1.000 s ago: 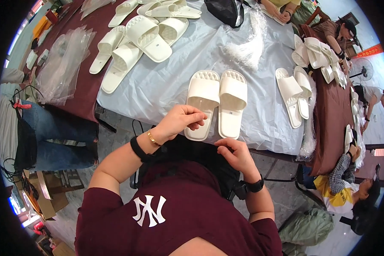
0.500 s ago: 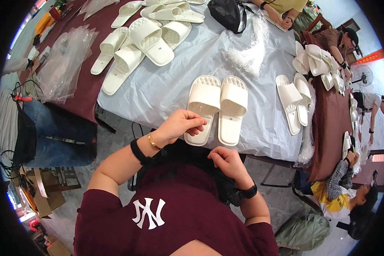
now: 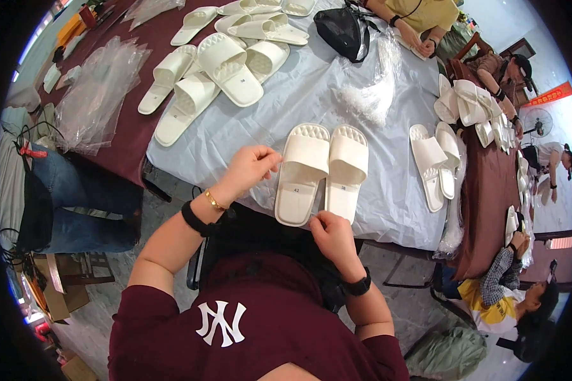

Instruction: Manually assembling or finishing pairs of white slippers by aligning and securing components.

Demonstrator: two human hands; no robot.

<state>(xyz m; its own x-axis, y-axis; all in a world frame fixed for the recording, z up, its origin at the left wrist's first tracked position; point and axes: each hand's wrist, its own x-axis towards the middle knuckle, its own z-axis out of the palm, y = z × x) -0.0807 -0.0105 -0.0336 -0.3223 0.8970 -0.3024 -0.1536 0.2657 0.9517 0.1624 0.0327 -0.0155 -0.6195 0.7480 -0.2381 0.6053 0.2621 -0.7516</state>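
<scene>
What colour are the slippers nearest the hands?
Off-white: the slippers show best in the head view.

2 nearest slippers (image 3: 306,156) lie right of slipper pile (image 3: 222,56).

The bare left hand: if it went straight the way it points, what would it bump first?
Probably the nearer white, wide-strapped slide slipper, just right of the bare left hand. The hand's height is hard to judge, so it might pass above instead.
</scene>
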